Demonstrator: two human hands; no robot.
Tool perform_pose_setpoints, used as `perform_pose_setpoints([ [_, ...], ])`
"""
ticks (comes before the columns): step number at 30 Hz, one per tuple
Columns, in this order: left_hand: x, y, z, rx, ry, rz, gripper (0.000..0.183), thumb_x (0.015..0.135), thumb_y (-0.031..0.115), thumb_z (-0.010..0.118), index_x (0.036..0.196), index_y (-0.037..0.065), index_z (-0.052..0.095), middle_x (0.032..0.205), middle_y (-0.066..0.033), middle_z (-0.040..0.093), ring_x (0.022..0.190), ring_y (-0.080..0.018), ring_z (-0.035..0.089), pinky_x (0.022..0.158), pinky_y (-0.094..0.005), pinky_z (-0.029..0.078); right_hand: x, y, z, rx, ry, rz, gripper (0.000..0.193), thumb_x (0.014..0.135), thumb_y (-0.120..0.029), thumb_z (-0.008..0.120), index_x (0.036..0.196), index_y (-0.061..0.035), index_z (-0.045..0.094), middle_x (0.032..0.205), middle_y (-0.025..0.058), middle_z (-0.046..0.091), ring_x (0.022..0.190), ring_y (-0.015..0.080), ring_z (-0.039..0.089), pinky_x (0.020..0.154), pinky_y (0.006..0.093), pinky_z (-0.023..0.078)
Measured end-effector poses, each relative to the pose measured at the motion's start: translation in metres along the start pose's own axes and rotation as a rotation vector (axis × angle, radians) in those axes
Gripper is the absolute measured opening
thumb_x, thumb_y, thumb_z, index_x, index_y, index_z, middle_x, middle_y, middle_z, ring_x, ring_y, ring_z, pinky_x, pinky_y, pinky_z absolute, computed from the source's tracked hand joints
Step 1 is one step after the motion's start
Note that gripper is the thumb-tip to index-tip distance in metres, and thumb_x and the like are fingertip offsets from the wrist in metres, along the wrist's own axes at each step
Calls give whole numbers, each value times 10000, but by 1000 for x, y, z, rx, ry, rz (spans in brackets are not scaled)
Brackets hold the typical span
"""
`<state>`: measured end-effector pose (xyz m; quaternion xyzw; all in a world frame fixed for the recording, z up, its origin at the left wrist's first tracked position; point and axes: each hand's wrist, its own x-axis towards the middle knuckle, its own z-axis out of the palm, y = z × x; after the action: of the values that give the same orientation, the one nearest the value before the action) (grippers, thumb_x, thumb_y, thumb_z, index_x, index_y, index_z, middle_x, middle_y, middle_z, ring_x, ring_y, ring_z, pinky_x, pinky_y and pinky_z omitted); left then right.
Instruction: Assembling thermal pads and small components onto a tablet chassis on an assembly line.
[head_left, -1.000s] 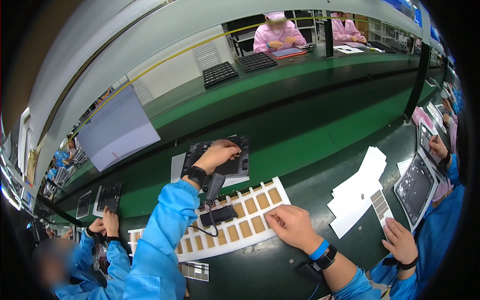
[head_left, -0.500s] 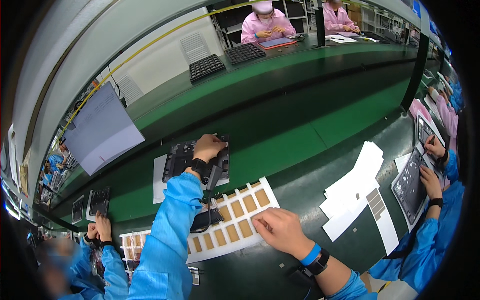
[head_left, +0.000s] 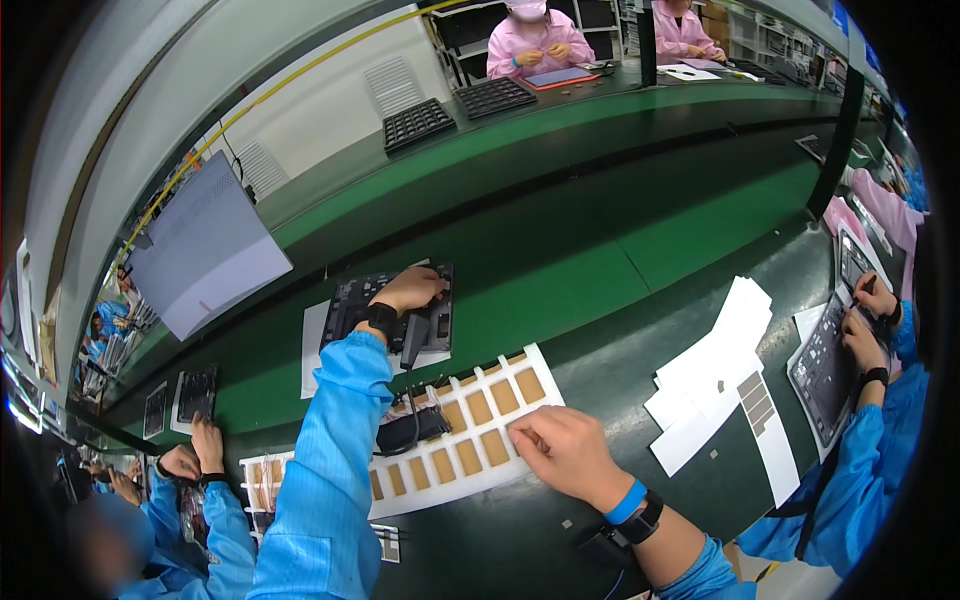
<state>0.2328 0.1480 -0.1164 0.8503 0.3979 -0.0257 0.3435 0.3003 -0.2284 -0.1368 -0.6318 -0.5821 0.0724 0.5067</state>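
My left hand (head_left: pixel 410 288) rests on the upper right part of a flat black device panel (head_left: pixel 345 310) with many small parts on its face. Its fingers are bent and held together at the panel's far edge; what they pinch, if anything, is hidden. White paper (head_left: pixel 313 350) shows under the panel's left side. My right hand (head_left: pixel 565 450) is by the right end of a white divided tray (head_left: pixel 455 488) with tan compartments. Its fingers are curled against the thumb, and I cannot make out anything between them. A black boxy device (head_left: pixel 413 430) with a cable lies across the tray.
White sheets (head_left: pixel 700 390) and a strip with grey pieces (head_left: pixel 757 405) lie to the right. A co-worker's hands (head_left: pixel 865 335) work on another black panel (head_left: pixel 822 370). At left, another person's hands (head_left: pixel 200 450) touch a dark panel (head_left: pixel 196 392). Black trays (head_left: pixel 418 124) stand across the bench.
My left hand and the black panel have shifted slightly left, with the hand lying flatter. My right hand stays by the tray's end, fingers still curled. The view has tilted a little.
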Motion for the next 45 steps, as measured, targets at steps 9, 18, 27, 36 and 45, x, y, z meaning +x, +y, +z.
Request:
perform_pose_setpoints([
  [9,-7,-7,11,629,156,55,420,1019,383,479,1193,120,758,1392,-214,635,1252,-408,588,1046,-544,448,0,-2,0,3,-1,5,79,885,-111,734,848,-95,666,741,53,674,644,248,665,585,370,527],
  [18,-26,23,13,1205,173,236,402,909,331,533,1108,113,806,1294,-172,646,1250,-319,549,1071,-443,401,3,-4,-2,-18,-12,5,82,890,-117,734,848,-96,666,737,48,673,645,253,666,589,370,529],
  [27,-15,-16,-16,477,16,138,385,1031,224,374,1133,35,694,1108,-225,709,1057,-391,664,941,-458,520,-1,5,2,3,16,16,97,907,-142,720,839,-90,674,729,48,667,647,254,667,587,373,528],
  [36,-51,-7,-31,383,6,260,527,937,160,483,1423,-23,574,1433,-218,618,1353,-330,564,1163,-372,408,-2,-1,-4,15,7,28,84,907,-140,717,846,-92,687,743,49,680,649,251,669,605,379,533],
  [45,-63,-22,-18,-144,32,152,688,818,7,503,1499,-71,450,1497,-255,546,1422,-348,501,1168,-341,400,-1,-6,-2,-14,-4,45,78,900,-141,738,858,-80,714,740,49,684,625,216,658,597,352,519],
])
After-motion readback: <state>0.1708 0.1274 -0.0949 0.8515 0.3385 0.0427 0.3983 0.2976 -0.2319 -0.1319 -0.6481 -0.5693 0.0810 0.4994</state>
